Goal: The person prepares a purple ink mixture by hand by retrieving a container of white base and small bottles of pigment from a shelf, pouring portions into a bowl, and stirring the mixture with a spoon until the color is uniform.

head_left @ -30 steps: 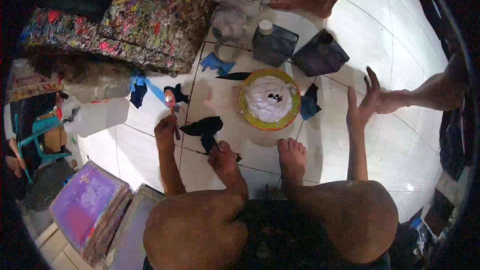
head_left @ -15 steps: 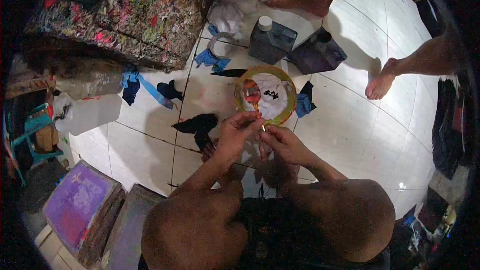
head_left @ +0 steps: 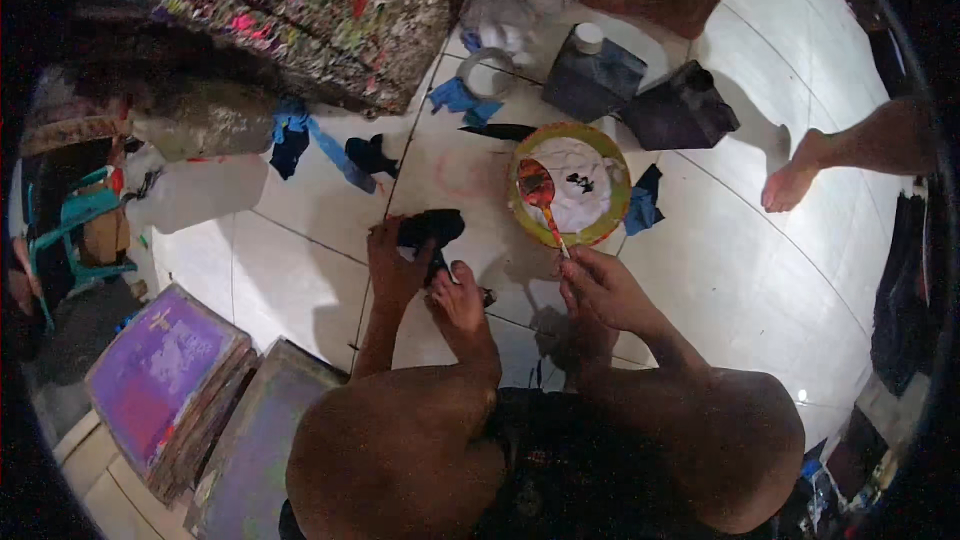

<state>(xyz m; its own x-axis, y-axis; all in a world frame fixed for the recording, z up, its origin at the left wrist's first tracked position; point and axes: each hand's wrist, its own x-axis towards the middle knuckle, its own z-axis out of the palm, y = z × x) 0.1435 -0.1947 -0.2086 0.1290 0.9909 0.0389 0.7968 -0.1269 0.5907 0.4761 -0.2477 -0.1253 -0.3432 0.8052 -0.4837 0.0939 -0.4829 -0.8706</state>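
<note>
My right hand (head_left: 608, 288) pinches the thin handle of a spoon (head_left: 541, 196), whose bowl is smeared with red-orange paint. The spoon's head hangs over a yellow-green bowl (head_left: 518, 212) holding a thick white paste (head_left: 572, 202) with a few black blobs on it. To the left, my left hand (head_left: 396, 265) has its fingers and thumb around a crumpled black cloth (head_left: 440, 227) on the tiled floor. My bare left foot (head_left: 466, 310) is right beside that cloth.
Two dark jugs (head_left: 594, 73) (head_left: 680, 112) stand beyond the bowl, near another person's bare feet (head_left: 640, 2). Blue and black rags (head_left: 645, 202) lie about. At far left are a paint-crusted block (head_left: 330, 20), a pale container (head_left: 210, 190) and paint-stained frames (head_left: 165, 370).
My left hand has left the spoon handle and moved left and down onto the black cloth. My right hand keeps the spoon over the bowl. The whole view has shifted slightly.
</note>
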